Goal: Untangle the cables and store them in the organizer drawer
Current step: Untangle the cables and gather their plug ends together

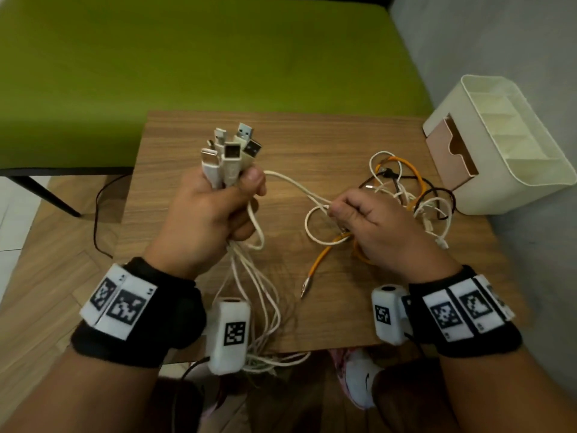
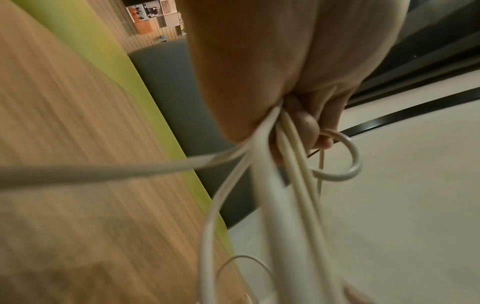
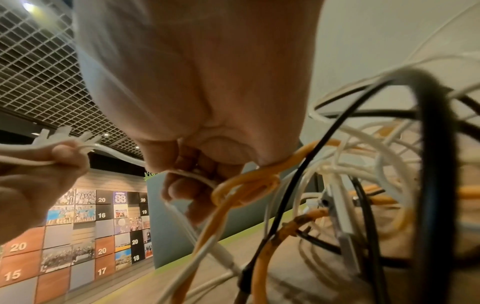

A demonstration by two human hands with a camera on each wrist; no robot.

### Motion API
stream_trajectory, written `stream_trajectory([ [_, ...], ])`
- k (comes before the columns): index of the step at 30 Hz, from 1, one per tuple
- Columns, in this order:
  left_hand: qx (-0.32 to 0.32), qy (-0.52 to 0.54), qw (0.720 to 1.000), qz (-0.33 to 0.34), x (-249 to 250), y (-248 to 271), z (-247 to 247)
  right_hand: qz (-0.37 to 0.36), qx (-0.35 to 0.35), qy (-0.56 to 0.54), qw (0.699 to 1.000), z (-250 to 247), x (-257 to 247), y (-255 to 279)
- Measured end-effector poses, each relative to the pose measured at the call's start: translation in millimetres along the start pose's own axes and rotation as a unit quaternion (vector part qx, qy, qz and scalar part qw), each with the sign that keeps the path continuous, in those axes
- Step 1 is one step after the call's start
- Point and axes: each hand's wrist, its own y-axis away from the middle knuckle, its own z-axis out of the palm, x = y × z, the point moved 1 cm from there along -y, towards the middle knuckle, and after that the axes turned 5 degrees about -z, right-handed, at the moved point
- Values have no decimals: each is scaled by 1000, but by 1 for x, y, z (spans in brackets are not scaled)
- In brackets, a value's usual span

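My left hand (image 1: 218,204) grips a bundle of white cables (image 1: 229,157) upright, their USB plugs sticking up above the fist. The loose lengths (image 2: 293,185) hang below the fist, over the table's near edge. One white cable (image 1: 296,189) runs from the fist across to my right hand (image 1: 365,220), which pinches it at a loop. An orange cable (image 1: 324,254) passes under that hand (image 3: 197,174). A tangle of white, black and orange cables (image 1: 409,189) lies behind it. The cream organizer (image 1: 512,145) stands at the far right, its pink drawer (image 1: 449,151) pulled out.
The wooden table (image 1: 193,139) is small; its near edge lies just in front of my wrists. A green surface (image 1: 187,57) lies beyond it and a grey wall (image 1: 499,35) on the right. A thin black cord (image 1: 100,214) trails over the floor at the left.
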Motion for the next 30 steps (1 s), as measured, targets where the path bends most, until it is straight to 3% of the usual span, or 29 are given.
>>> stream_trajectory([
  [3,46,-133,989,-39,-2,-1,-12,-31,45,39,998,-5,5,-1],
  [6,74,-392,915,-63,-10,-5,-21,-51,86,73,992,-12,3,-2],
  [8,100,-448,887,-59,-15,-5,-21,-47,71,122,989,-14,-1,-2],
  [11,127,-418,899,-12,-17,-7,-14,-75,47,215,973,-7,-10,-2],
  [13,99,-411,905,45,-18,-7,-4,-117,46,252,959,0,-15,-1],
  [15,39,-422,902,80,-21,-6,8,-142,41,244,958,5,-22,1],
  [18,-54,-402,912,70,-26,-5,21,-166,62,188,966,4,-27,0],
  [22,-50,-370,923,88,-19,-7,20,-183,84,126,971,-1,-29,-1],
  [24,-42,-266,962,53,-15,-4,18,-151,80,135,976,-1,-25,0],
  [26,-32,-87,996,3,-8,-3,12,-100,79,184,975,-4,-14,0],
  [28,-22,10,1000,-20,-1,-4,2,-24,59,252,966,-10,-1,-1],
  [30,-4,-6,1000,-26,3,-5,-7,30,48,263,963,-17,5,-1],
])
